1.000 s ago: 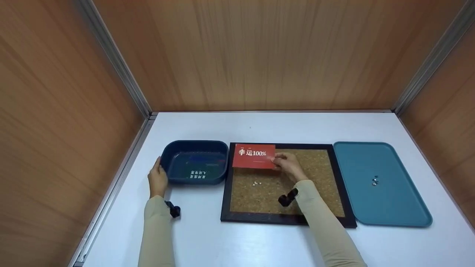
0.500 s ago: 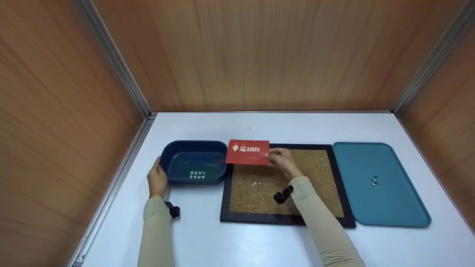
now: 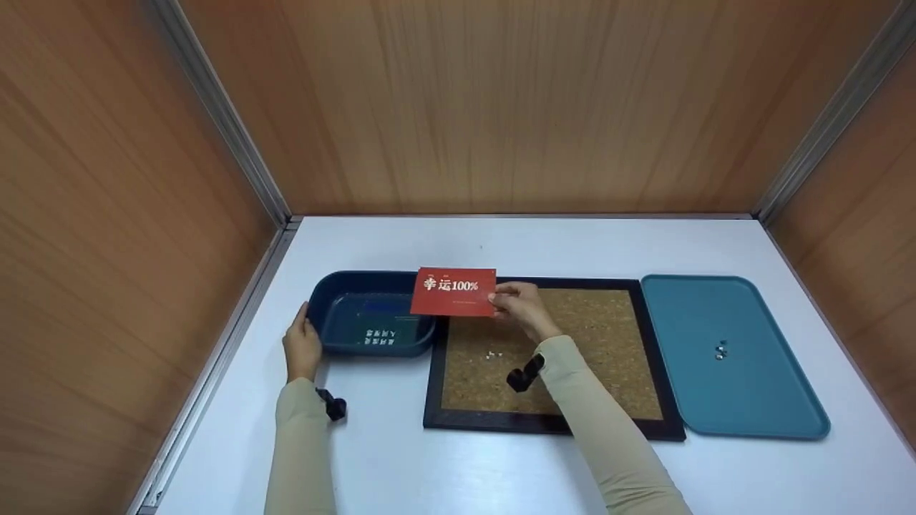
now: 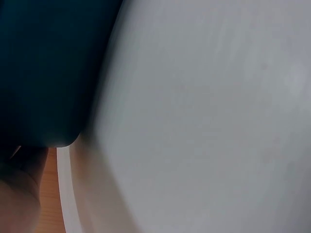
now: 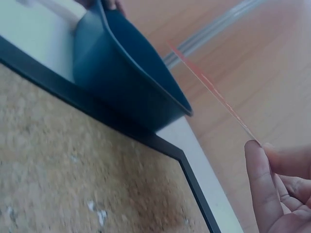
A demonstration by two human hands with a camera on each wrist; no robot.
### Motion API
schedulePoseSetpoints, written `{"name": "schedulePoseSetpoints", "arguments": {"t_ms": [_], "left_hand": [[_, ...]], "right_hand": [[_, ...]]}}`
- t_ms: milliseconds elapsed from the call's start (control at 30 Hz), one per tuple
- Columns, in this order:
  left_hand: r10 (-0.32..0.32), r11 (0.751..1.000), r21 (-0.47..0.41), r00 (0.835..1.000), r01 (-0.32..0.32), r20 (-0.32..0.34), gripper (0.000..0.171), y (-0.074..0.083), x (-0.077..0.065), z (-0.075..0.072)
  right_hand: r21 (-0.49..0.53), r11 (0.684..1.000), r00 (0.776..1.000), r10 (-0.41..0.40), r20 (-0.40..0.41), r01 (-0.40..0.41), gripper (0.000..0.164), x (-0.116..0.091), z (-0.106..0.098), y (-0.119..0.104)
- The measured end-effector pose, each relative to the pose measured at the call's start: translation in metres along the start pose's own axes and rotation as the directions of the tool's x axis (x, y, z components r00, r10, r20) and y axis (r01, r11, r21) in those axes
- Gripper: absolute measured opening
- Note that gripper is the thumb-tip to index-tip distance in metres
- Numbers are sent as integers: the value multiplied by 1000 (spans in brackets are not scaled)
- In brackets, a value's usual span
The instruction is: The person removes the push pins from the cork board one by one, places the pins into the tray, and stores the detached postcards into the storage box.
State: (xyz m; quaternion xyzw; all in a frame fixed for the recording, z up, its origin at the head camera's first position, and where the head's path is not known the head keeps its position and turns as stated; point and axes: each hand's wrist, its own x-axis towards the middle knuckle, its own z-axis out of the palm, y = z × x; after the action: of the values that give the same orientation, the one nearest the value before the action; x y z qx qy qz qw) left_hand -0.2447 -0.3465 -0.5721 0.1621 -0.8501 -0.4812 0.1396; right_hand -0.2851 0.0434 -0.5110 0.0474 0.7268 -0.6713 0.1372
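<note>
My right hand (image 3: 526, 309) pinches a thin red card (image 3: 453, 292) by its right end, between thumb and fingers. White characters and "100%" are printed on the card. In the head view it overlaps the right rim of a dark blue bin (image 3: 372, 349); the right wrist view has the card (image 5: 214, 90) edge-on, raised above the bin's rim. My left hand (image 3: 303, 350) rests against the bin's left wall, fingers lying along its outside. Inside the bin, a dark green card (image 3: 379, 322) with white characters lies flat, upside down to me.
A black-framed cork board (image 3: 551, 372) lies right of the bin, with several small shiny bits (image 3: 494, 355) on it. Further right is a teal tray (image 3: 751, 393) holding several small silvery pieces (image 3: 720, 350). Wood-grain panels (image 3: 501, 107) enclose the white table (image 3: 386, 458).
My right hand has carried the red card leftward, from over the cork board to over the bin's right side. My left hand stays at the bin.
</note>
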Motion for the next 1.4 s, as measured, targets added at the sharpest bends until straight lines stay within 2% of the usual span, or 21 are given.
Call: {"name": "schedulePoseSetpoints", "arguments": {"t_ms": [333,833,1400], "left_hand": [[-8,1000,10,1000,8,-3,46,1,-2,1],[2,1000,1,1000,-2,-5,46,0,-4,0],[-6,1000,-20,1000,6,0,46,-3,-5,-2]], "right_hand": [[-4,1000,1000,-12,16,12,28,0,23,-2],[-23,1000,999,-17,31,17,27,-1,61,1],[38,999,998,-36,58,34,25,-3,90,10]]}}
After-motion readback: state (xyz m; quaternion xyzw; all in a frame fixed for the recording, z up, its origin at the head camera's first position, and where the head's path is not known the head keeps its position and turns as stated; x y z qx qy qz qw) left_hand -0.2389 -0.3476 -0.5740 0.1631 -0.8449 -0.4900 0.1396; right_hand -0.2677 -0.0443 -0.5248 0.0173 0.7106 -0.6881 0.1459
